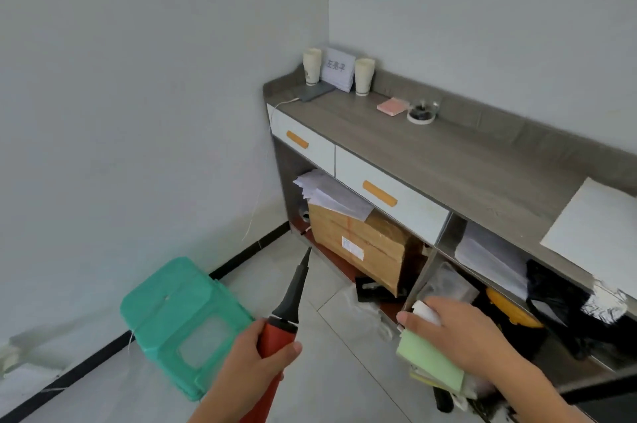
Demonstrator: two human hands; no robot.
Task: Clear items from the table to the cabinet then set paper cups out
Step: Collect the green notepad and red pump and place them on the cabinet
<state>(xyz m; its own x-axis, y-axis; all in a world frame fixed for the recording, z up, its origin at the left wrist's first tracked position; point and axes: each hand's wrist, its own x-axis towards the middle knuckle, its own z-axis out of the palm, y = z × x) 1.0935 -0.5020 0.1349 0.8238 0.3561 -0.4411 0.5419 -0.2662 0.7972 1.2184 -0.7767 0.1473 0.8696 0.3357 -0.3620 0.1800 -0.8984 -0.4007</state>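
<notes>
Gripping a red plastic tool [274,336] with a tapered black tip, our left hand [248,365] is curled round its handle; our right hand [462,333] clamps a flat green pad [431,364] and something white, the two hands apart. Just beyond the right hand, the cabinet [448,160] has open compartments: one holds a taped cardboard box [365,246] under loose sheets, another stacked paper and a black bag [551,291]. Far beyond both hands, its wood-grain top carries two stacks of paper cups, a left cup stack [312,65] and a right cup stack [364,76]
</notes>
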